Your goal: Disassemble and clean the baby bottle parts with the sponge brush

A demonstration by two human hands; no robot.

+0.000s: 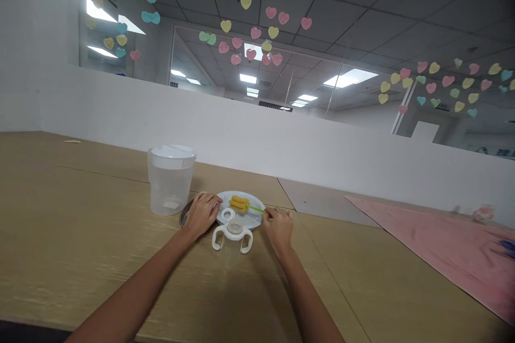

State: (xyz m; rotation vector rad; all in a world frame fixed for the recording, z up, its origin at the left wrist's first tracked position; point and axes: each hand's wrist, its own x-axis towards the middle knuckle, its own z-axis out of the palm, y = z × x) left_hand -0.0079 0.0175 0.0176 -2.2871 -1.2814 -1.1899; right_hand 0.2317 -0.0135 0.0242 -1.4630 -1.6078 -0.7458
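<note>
My right hand (278, 228) pinches the thin green handle (256, 209) of a brush with a yellow sponge head (240, 203). The sponge head lies over a white plate (251, 220). At the plate's left edge rests my left hand (203, 213), its fingers bent at the rim; whether it grips the rim is hard to tell. A white ring (228, 214) lies on the plate, between the sponge and my left hand. In front of the plate stands a clear bottle (230, 252) with a white two-handled collar (235, 230).
A translucent lidded pitcher (171, 187) stands behind and left of my left hand. A dark round rim (184, 215) shows beside that hand. At the right lies a pink mat (438, 246) with a small jar (483, 213) near its back edge. A white partition runs behind the table.
</note>
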